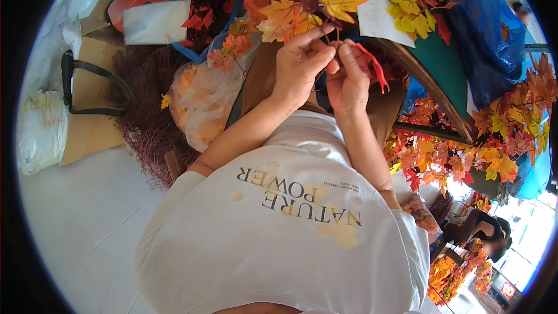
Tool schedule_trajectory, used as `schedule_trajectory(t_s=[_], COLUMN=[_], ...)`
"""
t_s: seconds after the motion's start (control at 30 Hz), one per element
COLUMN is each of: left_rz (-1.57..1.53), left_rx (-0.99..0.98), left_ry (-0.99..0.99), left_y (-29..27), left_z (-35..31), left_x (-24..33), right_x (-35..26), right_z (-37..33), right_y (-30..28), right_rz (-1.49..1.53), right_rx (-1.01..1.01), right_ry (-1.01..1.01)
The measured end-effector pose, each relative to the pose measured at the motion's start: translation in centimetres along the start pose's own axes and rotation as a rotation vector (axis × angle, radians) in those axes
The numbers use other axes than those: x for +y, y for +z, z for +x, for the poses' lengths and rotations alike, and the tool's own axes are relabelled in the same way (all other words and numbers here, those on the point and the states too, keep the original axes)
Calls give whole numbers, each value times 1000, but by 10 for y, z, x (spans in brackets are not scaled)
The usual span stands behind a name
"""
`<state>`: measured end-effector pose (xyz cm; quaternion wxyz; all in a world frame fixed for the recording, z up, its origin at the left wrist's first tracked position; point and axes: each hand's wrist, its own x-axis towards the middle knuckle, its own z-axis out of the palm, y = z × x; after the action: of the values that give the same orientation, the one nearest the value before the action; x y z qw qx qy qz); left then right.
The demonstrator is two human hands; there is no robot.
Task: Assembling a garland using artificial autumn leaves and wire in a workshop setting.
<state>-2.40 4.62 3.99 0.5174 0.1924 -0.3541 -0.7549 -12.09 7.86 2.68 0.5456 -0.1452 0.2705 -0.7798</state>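
Observation:
Both of my hands meet over the near edge of a green-topped table [447, 75]. My left hand [302, 64] is closed in a pinch round the dark stem of a maple leaf spray [343, 4], whose yellow, orange and dark red artificial leaves fan out beyond the fingers. Close beside it, my right hand [349, 81] pinches the lower part of the same stem between thumb and fingers. A narrow red leaf or strip [375, 68] sticks out past the right fingers; whether they grip it is hidden. The exact fingertip contact is partly covered by the thumbs.
Left of me are a clear bag of orange leaves [200, 102], a bundle of brown twigs [142, 104], a blue-lined basket [235, 0] and a cardboard box [93, 93]. A written paper sheet [378, 14] and blue plastic bag [482, 29] lie right. Another person [479, 229] sits behind.

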Motion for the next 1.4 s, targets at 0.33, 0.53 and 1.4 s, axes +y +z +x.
schedule_trajectory(t_s=[0.33,0.53,1.4], left_rz=[64,68,69], left_rx=[-49,-63,-90], left_ry=[74,64,11], left_y=[2,2,-12], left_z=[-4,-2,6], left_x=[-2,-4,-11], right_x=[2,5,5], right_z=[-9,-7,-5], right_y=[7,0,-8], right_rz=[-30,12,-76], right_rx=[65,44,-50], right_ry=[-80,-82,-45])
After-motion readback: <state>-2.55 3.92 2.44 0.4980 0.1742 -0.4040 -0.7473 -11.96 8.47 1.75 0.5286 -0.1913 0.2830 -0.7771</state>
